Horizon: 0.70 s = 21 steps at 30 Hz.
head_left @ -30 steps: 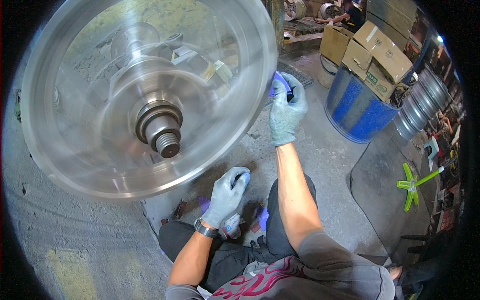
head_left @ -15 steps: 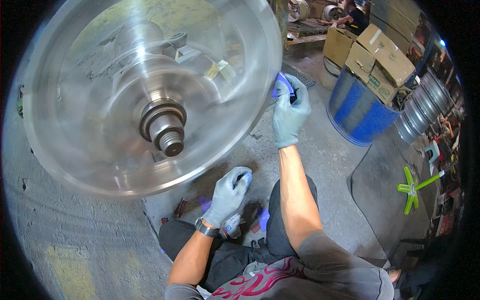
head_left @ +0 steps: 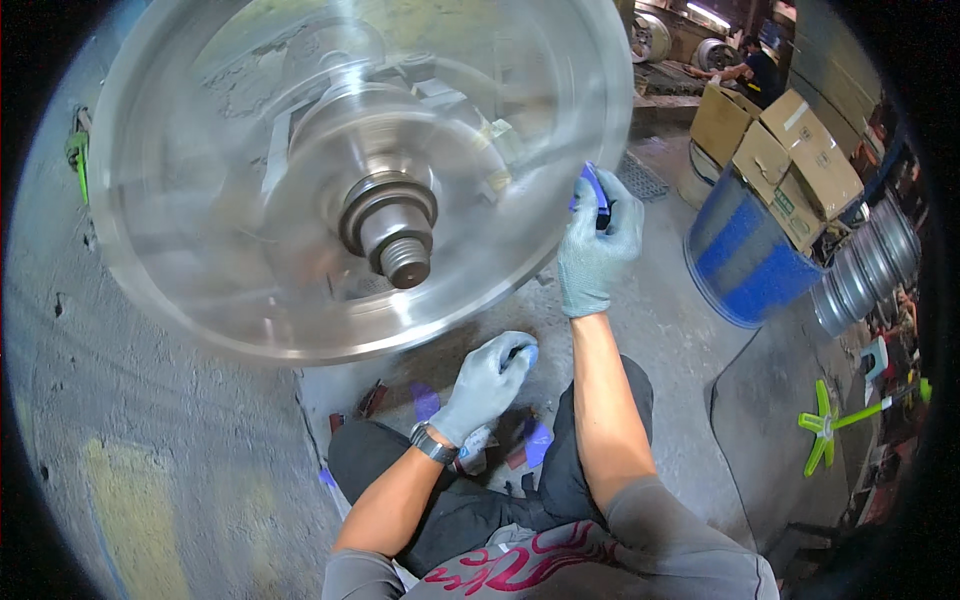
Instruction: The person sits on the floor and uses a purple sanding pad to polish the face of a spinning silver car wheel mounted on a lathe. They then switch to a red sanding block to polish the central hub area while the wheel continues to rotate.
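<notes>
A metal wheel rim [head_left: 215, 325], blurred by spinning, is mounted on a threaded spindle [head_left: 388, 228] at the upper left. My gloved right hand [head_left: 603, 250] pinches a folded purple abrasive sheet [head_left: 587, 187] at the wheel's right edge; whether it touches the metal is hard to tell. Below the wheel, my gloved left hand [head_left: 485, 388] is closed above my lap, with a watch on its wrist. Something blue shows at its fingertips, too small to name. Purple scraps [head_left: 538, 443] lie on the floor between my legs.
At the right stands a blue drum [head_left: 745, 250] holding cardboard boxes [head_left: 800, 150]. Behind it are stacked wheel rims [head_left: 870, 265], and a green star-shaped base [head_left: 822, 428] is nearer. A person [head_left: 755, 72] works in the far background. A grey wall or slab [head_left: 180, 420] fills the left.
The view has swung left, so the scene sits further right. Against the wheel, my right hand has slid down the edge toward me with the purple sheet. My left hand stays closed.
</notes>
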{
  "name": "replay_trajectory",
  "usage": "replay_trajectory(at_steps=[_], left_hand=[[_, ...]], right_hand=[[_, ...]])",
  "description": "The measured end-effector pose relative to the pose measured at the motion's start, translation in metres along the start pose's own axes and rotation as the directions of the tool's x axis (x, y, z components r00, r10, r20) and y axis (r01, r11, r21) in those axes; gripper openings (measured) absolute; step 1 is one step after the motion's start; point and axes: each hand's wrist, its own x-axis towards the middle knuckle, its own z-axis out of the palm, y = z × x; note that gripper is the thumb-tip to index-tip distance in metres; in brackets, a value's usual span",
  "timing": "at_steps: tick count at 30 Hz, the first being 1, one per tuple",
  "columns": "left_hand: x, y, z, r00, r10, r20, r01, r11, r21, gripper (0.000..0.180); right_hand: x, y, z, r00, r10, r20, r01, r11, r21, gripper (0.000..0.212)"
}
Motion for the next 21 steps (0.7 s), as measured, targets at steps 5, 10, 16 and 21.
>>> replay_trajectory(at_steps=[5, 10, 16, 21], left_hand=[[0.001, 0.001, 0.001, 1.000, -0.010, 0.020, 0.009, 0.999, 0.054, 0.028], [0.001, 0.002, 0.001, 1.000, -0.003, 0.009, 0.002, 1.000, 0.013, 0.026], [0.001, -0.006, 0.004, 0.996, 0.076, -0.036, -0.075, 0.997, 0.033, 0.026], [0.000, 0.002, -0.001, 0.998, 0.056, -0.015, -0.055, 0.997, 0.049, 0.026]], right_hand=[[-0.007, -0.012, 0.003, 0.999, 0.018, 0.044, -0.019, 1.000, 0.021, 0.019], [-0.015, -0.021, 0.008, 0.992, -0.096, 0.080, 0.098, 0.995, -0.019, 0.023], [-0.025, -0.028, 0.015, 0.962, -0.246, 0.123, 0.250, 0.968, -0.025, 0.029], [-0.034, -0.032, 0.019, 0.957, -0.256, 0.137, 0.262, 0.965, -0.028, 0.026]])
